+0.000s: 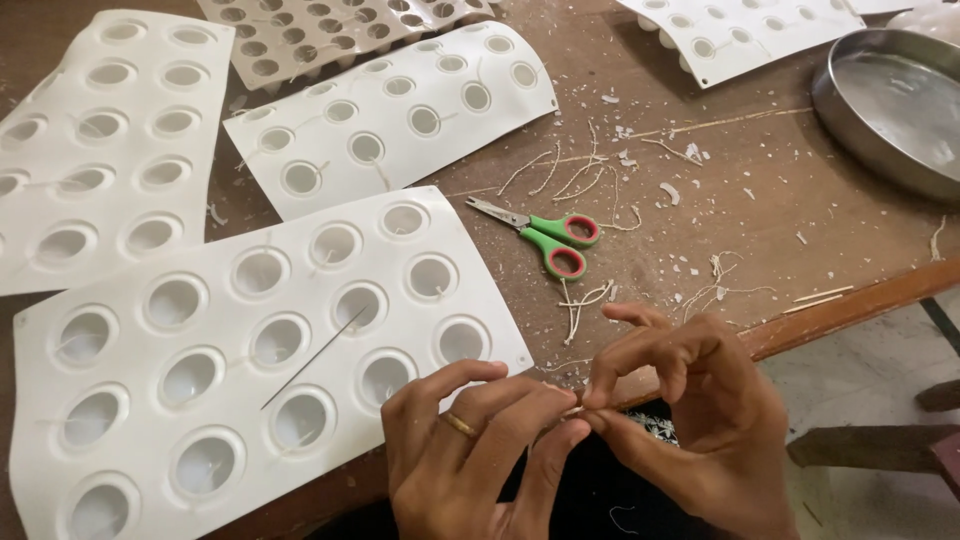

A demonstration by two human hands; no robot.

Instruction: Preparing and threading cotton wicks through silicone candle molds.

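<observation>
Right hand is pinching one end of a thin pale wick strand between thumb and forefinger, while the left hand, wearing a ring, is gripping the same strand with its fingertips. Both hands are meeting at the near edge of the bench. Just beside the left hand, a white silicone mould with round cavities is lying flat, with a long needle resting across it. Green-handled scissors are lying beyond the hands among loose wick offcuts. A round metal pan is sitting at the far right.
</observation>
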